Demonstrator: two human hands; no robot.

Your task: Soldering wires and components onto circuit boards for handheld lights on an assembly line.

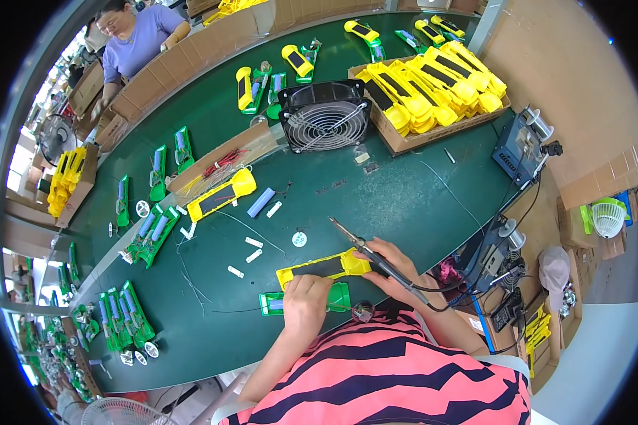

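My right hand [395, 268] grips a soldering iron [377, 259], its tip pointing up and left above the bench. Its fingers also meet the right end of a yellow plastic housing [356, 263] with a dark panel. My left hand [306, 301] is closed at the lower edge of that housing; what its fingertips pinch is hidden. Under the left hand lies a green plastic housing [339, 297] with a blue cell [276, 304] at its left end. A round reflector piece [364, 311] sits against my striped clothing.
A black fan [325, 117] stands beyond my hands, beside a carton [398, 144] of yellow housings. A soldering station [519, 150] with solder spools is at right. Several green housings [126, 315] lie at left. Near the middle are a loose blue cell [261, 202] and small white pieces. Someone sits across.
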